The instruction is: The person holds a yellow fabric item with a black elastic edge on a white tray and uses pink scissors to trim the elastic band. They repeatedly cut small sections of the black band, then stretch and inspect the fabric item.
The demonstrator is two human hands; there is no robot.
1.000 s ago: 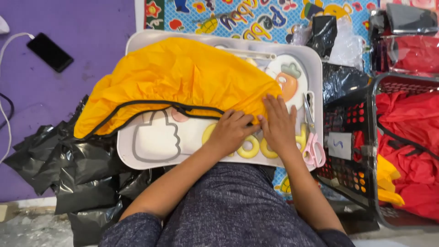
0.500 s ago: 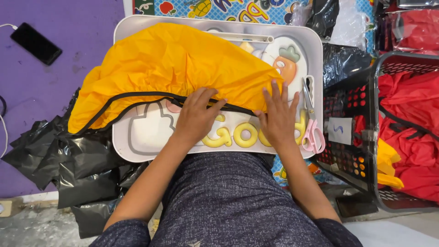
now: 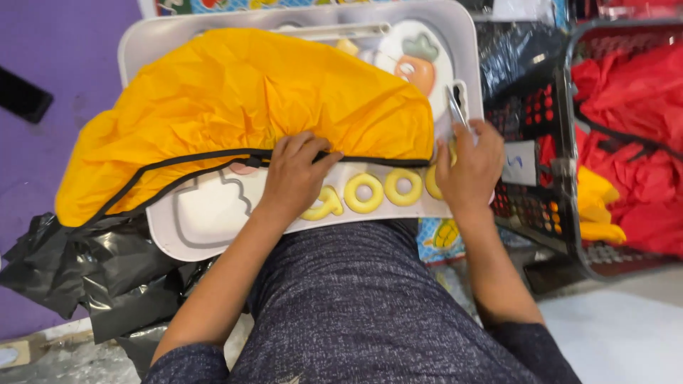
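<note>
A yellow fabric cover (image 3: 242, 107) with a black trimmed hem lies spread over a white lap tray (image 3: 206, 220) printed with a carrot picture and yellow letters. My left hand (image 3: 295, 178) rests on the black hem near the tray's middle, fingers curled onto the fabric edge. My right hand (image 3: 469, 171) is at the tray's right rim. Its fingers are closed around small metal snips (image 3: 454, 107), whose blades stick out toward the carrot picture. The fabric hides most of the tray top.
A black mesh basket (image 3: 541, 206) holding red and yellow fabric stands at the right. Crumpled black plastic bags (image 3: 92, 270) lie at the left on a purple mat (image 3: 64, 57), where a dark phone (image 3: 21, 94) also lies. My dark-clothed lap fills the bottom.
My right hand moved from the hem to the tray's right rim and closed on the snips. My left hand slid left along the black hem.
</note>
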